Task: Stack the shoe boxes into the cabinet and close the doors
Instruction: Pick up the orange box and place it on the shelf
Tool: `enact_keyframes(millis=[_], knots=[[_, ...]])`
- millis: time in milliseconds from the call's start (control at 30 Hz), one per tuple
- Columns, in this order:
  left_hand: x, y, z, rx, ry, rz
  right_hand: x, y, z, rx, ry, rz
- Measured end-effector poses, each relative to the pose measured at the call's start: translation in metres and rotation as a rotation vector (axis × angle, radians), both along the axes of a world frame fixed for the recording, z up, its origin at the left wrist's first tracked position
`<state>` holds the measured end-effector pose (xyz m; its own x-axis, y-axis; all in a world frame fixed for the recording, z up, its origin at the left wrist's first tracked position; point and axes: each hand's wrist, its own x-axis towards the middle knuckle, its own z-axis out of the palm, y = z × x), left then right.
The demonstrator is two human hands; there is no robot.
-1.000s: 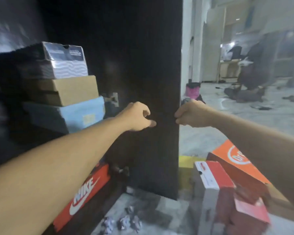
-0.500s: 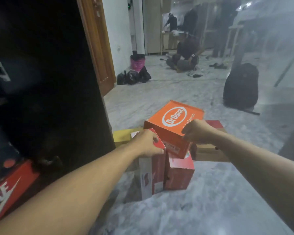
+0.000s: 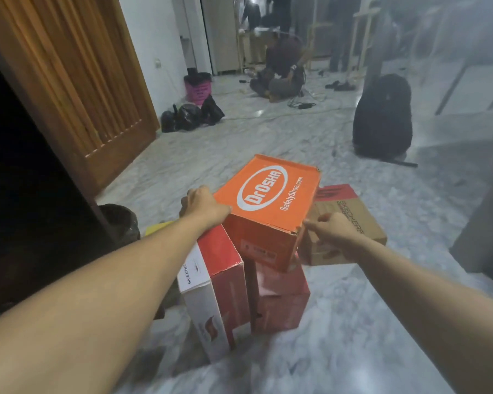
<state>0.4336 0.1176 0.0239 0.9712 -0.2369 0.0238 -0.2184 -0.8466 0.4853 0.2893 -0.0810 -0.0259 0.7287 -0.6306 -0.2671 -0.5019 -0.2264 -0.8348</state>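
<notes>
Left hand grips the orange box at its left edge; right hand pinches its near right corner. Box sits tilted between both hands, atop a red box below them on the floor.

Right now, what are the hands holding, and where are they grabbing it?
Both hands hold the orange shoe box. The left hand grips its near left corner, and the right hand grips its near right corner. The box sits tilted on the red boxes.

A black backpack stands near a pink bin.
</notes>
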Motion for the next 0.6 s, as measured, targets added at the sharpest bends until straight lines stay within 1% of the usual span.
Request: enact_keyframes(millis=[100,200,333,400,467,533,600], knots=[[0.022,-0.005,-0.006,-0.019,0.070,0.089,0.018,-0.010,-0.008,0.150,-0.042,0.000],[0.036,-0.009,-0.016,-0.101,0.178,0.122,0.033,-0.013,-0.018,0.268,-0.042,0.019],[0.045,-0.018,-0.027,-0.125,0.160,0.155,0.039,-0.011,-0.030,0.488,-0.013,0.032],[0.050,-0.023,-0.029,-0.137,0.176,0.159,0.037,-0.014,-0.036,0.591,0.008,0.080],[0.055,-0.028,-0.029,-0.146,0.201,0.145,0.034,-0.017,-0.043,0.602,0.028,0.129],[0.061,-0.034,-0.030,-0.180,0.225,0.115,0.030,-0.019,-0.049,0.649,-0.022,0.089],[0.062,-0.042,-0.030,-0.175,0.212,0.073,0.027,-0.022,-0.052,0.733,-0.127,0.009]])
